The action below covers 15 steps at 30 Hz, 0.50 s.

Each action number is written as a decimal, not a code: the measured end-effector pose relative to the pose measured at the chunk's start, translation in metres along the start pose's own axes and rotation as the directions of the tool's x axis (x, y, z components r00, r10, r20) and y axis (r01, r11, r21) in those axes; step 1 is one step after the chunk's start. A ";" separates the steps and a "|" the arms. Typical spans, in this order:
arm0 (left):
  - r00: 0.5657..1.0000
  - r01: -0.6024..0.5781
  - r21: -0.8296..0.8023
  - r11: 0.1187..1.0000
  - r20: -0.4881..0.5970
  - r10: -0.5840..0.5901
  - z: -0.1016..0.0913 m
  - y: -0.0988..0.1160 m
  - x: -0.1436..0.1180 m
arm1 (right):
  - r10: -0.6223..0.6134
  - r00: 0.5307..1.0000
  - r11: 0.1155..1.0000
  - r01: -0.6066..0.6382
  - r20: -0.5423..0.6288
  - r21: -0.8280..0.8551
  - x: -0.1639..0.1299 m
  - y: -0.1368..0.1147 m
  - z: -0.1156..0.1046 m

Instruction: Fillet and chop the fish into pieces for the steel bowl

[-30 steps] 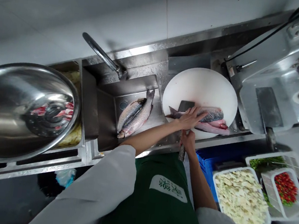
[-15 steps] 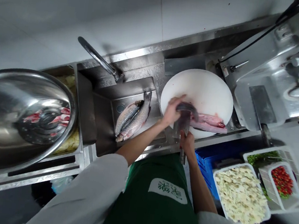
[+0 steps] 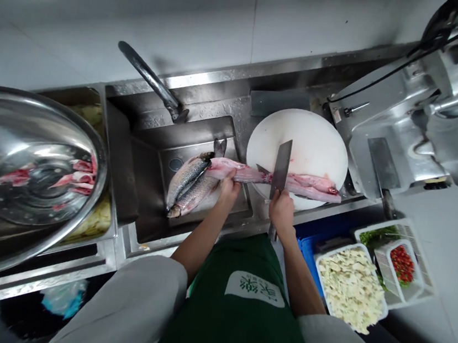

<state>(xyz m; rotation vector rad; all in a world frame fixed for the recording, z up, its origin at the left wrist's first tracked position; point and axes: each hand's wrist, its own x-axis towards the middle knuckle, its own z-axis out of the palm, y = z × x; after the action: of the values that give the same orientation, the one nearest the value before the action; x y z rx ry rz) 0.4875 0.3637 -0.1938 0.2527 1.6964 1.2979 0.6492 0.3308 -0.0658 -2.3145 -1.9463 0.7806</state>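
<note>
My left hand (image 3: 229, 188) is closed around a long pink fish fillet (image 3: 251, 175), held out over the sink's right side. Its left end overlaps two whole silvery fish (image 3: 188, 183) lying in the sink, and its right end reaches the cleaver. My right hand (image 3: 282, 211) grips the cleaver (image 3: 282, 167), whose broad blade stands over the round white cutting board (image 3: 321, 135). Right of the blade, another pink length of fish (image 3: 313, 185) lies along the board's near side. Whether the two lengths join behind the blade is hidden.
A steel faucet (image 3: 152, 81) arches over the sink (image 3: 139, 183). At left, a large steel bowl (image 3: 100, 178) holds pink fish pieces. A second cleaver (image 3: 384, 165) lies at right, near tubs of pale sliced food (image 3: 352, 287) and chopped red peppers (image 3: 401, 265).
My left hand has moved left from the board, swinging the fillet from beside the blade out over the sink. The cleaver, blurred before, now shows sharply in nearly the same place.
</note>
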 end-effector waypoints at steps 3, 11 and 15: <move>0.984 0.169 -0.291 0.942 0.005 -0.175 0.000 0.006 -0.002 | -0.008 1.000 1.000 0.008 -0.016 -0.024 0.000 -0.013 0.011; 0.969 0.213 -0.631 0.746 0.036 -0.246 -0.005 0.016 -0.011 | -0.024 0.993 0.996 0.014 -0.116 -0.090 0.001 -0.026 -0.011; 0.979 0.194 -0.581 0.790 0.059 -0.197 -0.005 0.014 -0.011 | -0.029 0.970 0.994 0.003 -0.241 -0.108 0.010 -0.033 -0.017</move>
<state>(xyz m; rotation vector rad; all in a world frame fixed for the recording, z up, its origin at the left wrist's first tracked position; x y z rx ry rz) 0.4841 0.3591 -0.1760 -0.2888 1.2042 1.5873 0.6262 0.3521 -0.0440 -2.3192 -1.9390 0.3772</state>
